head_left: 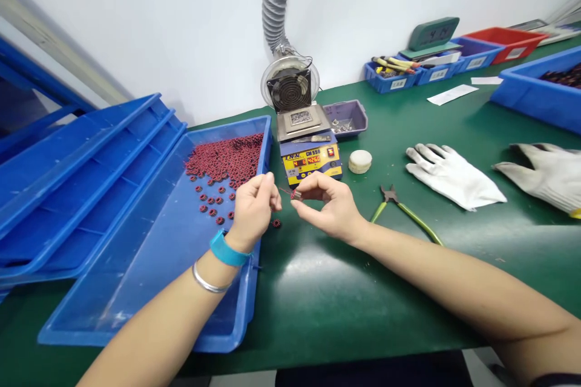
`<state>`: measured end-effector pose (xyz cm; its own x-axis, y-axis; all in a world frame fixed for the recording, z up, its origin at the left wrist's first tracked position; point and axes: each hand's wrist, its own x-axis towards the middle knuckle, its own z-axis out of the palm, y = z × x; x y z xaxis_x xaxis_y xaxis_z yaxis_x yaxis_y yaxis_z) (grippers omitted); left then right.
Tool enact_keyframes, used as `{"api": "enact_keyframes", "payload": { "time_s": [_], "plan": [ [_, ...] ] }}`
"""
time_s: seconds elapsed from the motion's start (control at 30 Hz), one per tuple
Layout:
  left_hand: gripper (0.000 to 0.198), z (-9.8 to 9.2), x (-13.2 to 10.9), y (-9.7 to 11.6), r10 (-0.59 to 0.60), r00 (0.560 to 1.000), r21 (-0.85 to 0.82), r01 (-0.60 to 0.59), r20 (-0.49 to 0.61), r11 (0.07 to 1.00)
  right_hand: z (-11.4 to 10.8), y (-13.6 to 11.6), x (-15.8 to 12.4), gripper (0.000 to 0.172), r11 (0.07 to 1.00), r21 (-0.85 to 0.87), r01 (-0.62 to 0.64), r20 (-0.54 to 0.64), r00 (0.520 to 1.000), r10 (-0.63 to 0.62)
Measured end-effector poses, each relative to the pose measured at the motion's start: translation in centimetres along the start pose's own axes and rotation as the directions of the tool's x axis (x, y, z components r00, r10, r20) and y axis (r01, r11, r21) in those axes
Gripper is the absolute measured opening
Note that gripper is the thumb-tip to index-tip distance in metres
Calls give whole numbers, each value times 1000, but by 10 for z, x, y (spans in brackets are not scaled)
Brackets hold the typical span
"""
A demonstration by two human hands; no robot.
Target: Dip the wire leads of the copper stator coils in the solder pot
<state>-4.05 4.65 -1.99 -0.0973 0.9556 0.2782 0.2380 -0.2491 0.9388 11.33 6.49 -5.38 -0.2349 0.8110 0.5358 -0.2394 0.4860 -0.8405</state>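
Note:
Between the thumb and forefinger of my right hand (329,208) is a small red wire-wound ring coil (296,195). A thin wire runs from the coil to my left hand (255,208), whose closed fingers pinch its end. Both hands are above the right edge of a blue tray (167,278), just in front of a solder pot (311,154) with a lit display. Many similar coils (224,160) are heaped at the tray's far end, several scattered nearer. One loose coil (276,223) lies beside my left hand.
Green-handled cutters (408,208) and white gloves (454,175) lie to the right. A round white pad (360,161) and purple tray (358,118) sit by the pot, under a grey hose (278,0). Stacked blue trays (91,163) stand left; small bins (390,80) line the back.

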Motion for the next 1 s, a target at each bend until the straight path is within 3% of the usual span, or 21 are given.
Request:
{"api": "enact_keyframes", "payload": {
  "time_s": [0.07,0.13,0.23,0.3,0.37,0.5,0.63,0.73,0.83,1.0],
  "plan": [
    [46,0,3,-6,-6,989,-135,-14,-149,991,-1,0,2,15,1000,19,20,-25,1000,-19],
    [47,-1,5,-9,-21,980,-215,-23,-198,976,-2,1,3,16,999,27,41,-38,998,-40],
    [43,0,1,-8,-30,997,-232,12,-74,973,-2,3,3,16,998,26,62,-43,997,-61],
    [36,4,-4,-4,-2,999,-180,8,33,984,-2,4,3,16,997,28,66,-35,997,-65],
    [27,7,-9,0,40,997,-106,-32,72,994,-2,5,2,15,998,32,62,-22,998,-61],
    [17,7,-11,3,87,996,-59,-86,16,994,-2,5,2,16,999,29,45,-21,999,-44],
    [19,-2,-6,0,132,990,-206,-141,-55,968,-3,6,2,16,999,16,35,-47,998,-35],
    [12,-5,-5,-3,99,994,-253,-106,-43,962,-2,6,2,16,999,24,32,-42,999,-31],
    [12,-2,-7,-3,41,999,-209,-43,-14,977,-2,5,2,17,1000,28,10,-41,999,-9],
    [21,9,-10,3,71,997,-76,-69,14,995,-2,2,3,20,996,75,-50,-35,998,53]
  ]
}}
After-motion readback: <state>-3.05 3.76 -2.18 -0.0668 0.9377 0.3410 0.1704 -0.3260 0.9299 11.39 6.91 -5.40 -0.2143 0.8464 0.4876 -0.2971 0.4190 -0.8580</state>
